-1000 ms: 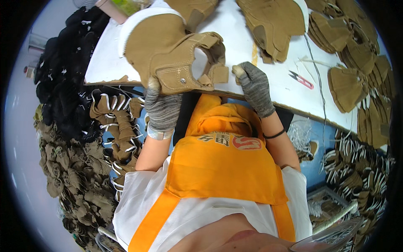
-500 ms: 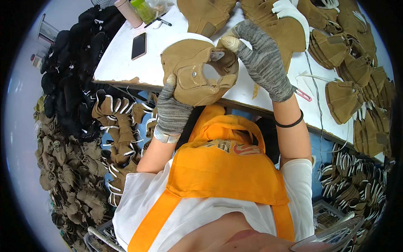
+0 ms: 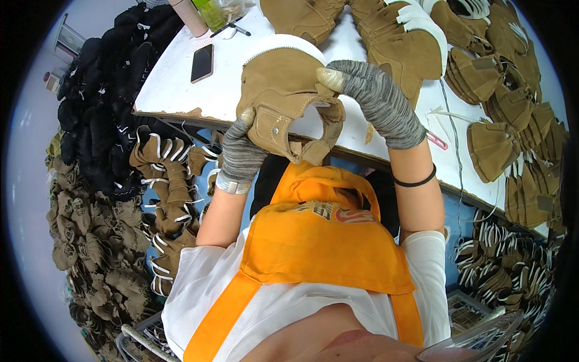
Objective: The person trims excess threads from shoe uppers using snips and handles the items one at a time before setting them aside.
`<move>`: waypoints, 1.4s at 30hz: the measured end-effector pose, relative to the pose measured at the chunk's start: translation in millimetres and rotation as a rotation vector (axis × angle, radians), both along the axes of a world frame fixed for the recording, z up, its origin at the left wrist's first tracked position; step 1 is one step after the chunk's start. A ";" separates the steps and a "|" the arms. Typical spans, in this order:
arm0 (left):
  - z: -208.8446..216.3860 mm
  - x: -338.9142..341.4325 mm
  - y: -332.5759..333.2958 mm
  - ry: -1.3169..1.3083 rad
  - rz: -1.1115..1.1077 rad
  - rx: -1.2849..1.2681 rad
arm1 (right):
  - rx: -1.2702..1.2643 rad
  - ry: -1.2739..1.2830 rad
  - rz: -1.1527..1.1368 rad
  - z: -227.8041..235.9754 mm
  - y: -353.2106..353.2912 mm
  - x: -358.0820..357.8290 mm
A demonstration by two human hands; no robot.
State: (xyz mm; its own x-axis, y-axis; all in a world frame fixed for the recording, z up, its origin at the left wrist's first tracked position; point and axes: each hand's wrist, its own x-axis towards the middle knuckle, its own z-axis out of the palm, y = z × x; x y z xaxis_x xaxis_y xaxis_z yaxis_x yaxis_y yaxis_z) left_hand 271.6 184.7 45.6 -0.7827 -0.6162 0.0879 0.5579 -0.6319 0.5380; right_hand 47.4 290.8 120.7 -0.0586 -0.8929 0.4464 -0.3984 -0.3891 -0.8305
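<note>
Workroom: white table (image 3: 166,87), worn at its near edge, bearing a phone (image 3: 202,63) and stacked brown pieces (image 3: 395,51); a black heap (image 3: 96,108) to the left. One brown shoe upper (image 3: 283,75), white-rimmed, raised over the table's near edge, its strap end hanging beyond. Risk, as judged: a slipping left thumb could let it drop toward the lap; a sweep of the right wrist could knock the pink snips (image 3: 436,140) just beside it. Left hand (image 3: 242,154), gray-gloved: grasping the upper's near left side, thumb on top, other fingers hidden beneath. Right hand (image 3: 377,99), gray-gloved: fingers curled, thumb at the upper's right edge; whether they pinch it cannot be told.
</note>
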 end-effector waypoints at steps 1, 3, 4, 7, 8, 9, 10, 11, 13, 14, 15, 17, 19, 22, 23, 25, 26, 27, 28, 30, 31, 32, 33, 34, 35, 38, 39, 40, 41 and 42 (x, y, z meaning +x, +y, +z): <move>1.0 -2.1 2.2 -0.013 0.020 0.011 | -0.096 0.083 0.006 -1.8 0.8 1.3; -3.8 -4.1 2.7 0.002 0.026 0.082 | -0.142 0.155 -0.111 -3.5 2.0 9.0; -6.6 -4.5 2.3 0.009 0.028 0.117 | -0.165 0.190 -0.169 -5.5 1.5 11.0; -9.1 -5.2 -1.4 0.036 0.018 0.182 | -0.015 -0.083 -0.134 -0.9 2.7 7.8; -8.3 -5.6 -1.5 0.052 0.005 0.156 | 0.043 -0.227 -0.077 5.3 5.1 9.4; -7.1 -6.1 -1.5 0.068 -0.007 0.131 | -0.003 -0.295 -0.040 2.1 5.2 8.1; -6.4 -6.7 -1.6 0.084 -0.020 0.106 | -0.043 -0.241 -0.068 3.1 6.2 10.0; -6.9 -6.6 -2.0 0.101 -0.038 0.105 | -0.083 -0.189 -0.096 4.6 7.5 15.0; -8.6 -6.4 -3.3 0.135 -0.075 0.106 | -0.077 0.067 -0.233 6.7 5.5 22.8; -9.0 -7.1 -2.9 0.070 -0.042 0.102 | -0.118 0.107 -0.246 4.1 2.4 22.6; -9.5 -8.1 -2.1 0.006 -0.009 0.098 | -0.159 0.148 -0.260 -1.1 -2.4 21.0; -11.6 -8.3 -2.9 -0.081 0.030 0.064 | -0.288 0.398 -0.373 -7.3 -7.6 23.9; -15.8 -6.8 -4.7 -0.124 0.044 0.003 | -0.297 0.375 -0.445 -12.0 -13.2 31.8; -16.6 -5.8 -5.9 -0.180 0.084 -0.121 | -0.287 0.299 -0.443 -30.3 -23.6 30.8; -17.0 -6.3 -6.1 -0.179 0.086 -0.140 | -0.231 0.205 -0.415 -35.2 -26.0 31.2; -17.5 -7.2 -6.5 -0.178 0.090 -0.178 | -0.008 -0.137 -0.309 -39.0 -28.3 32.0; -18.8 -6.8 -7.2 -0.185 0.087 -0.124 | 0.045 -0.187 -0.309 -39.4 -29.5 30.1; -20.1 -6.1 -8.3 -0.191 0.083 -0.070 | 0.098 -0.237 -0.308 -39.6 -30.9 26.1; -21.6 -5.6 -9.2 -0.198 0.080 -0.016 | 0.134 -0.285 -0.299 -40.9 -32.6 22.1; -27.6 -5.5 -13.3 -0.121 0.051 0.025 | 0.184 -0.382 -0.272 -45.1 -37.4 13.4; -30.2 -6.1 -15.4 -0.083 0.035 0.045 | 0.201 -0.430 -0.255 -48.2 -39.6 9.4; -31.6 -8.0 -17.2 -0.020 -0.002 0.087 | 0.219 -0.480 -0.239 -48.1 -40.4 7.9; -32.9 -11.3 -18.9 0.043 -0.040 0.128 | 0.229 -0.551 -0.173 -45.2 -40.2 6.2; -34.0 -14.3 -19.1 0.106 -0.078 0.170 | 0.210 -0.549 -0.167 -41.0 -39.3 7.5; -19.4 -17.0 -14.5 0.086 -0.096 0.198 | 0.189 -0.549 -0.162 -34.7 -37.5 11.4; -22.4 -27.5 -20.3 0.285 -0.223 0.026 | 0.144 -0.537 -0.147 -38.0 -38.8 11.0; -24.1 -29.5 -24.3 0.337 -0.257 -0.045 | 0.129 -0.547 -0.137 -37.4 -39.0 12.4; -31.9 -29.6 -32.3 0.367 -0.281 -0.134 | 0.114 -0.558 -0.126 -37.0 -40.2 13.5; -37.5 -27.8 -36.2 0.352 -0.282 -0.134 | 0.037 -0.453 -0.133 -38.1 -43.4 12.7; -42.7 -26.1 -40.0 0.338 -0.283 -0.134 | -0.039 -0.347 -0.140 -39.5 -47.9 11.6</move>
